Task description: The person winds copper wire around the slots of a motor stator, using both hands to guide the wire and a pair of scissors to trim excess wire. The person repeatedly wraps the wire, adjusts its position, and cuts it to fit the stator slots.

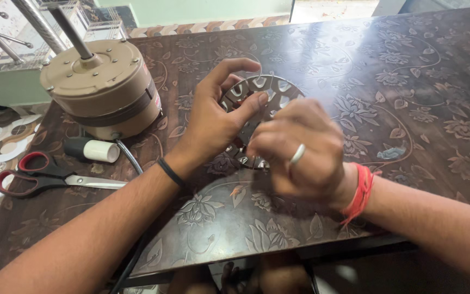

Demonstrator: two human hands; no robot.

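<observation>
At the centre of the frame both hands work on a round perforated metal plate (270, 92) held tilted over the dark floral-patterned table (420, 109). The left hand (213, 117) grips the plate's left rim, thumb on its face and forefinger curled over the top edge. The right hand (300, 147), blurred, is bunched closed at the plate's lower edge; what its fingertips pinch cannot be made out.

In the upper left a beige fan motor (101, 87) with a metal shaft stands close to the table's left edge. Below it lie a black-and-white cylindrical part (91, 149) and red-handled scissors (44, 177), whose handles reach the left edge. A black cable (131, 158) runs from the motor to the near edge. The right half of the table lies open.
</observation>
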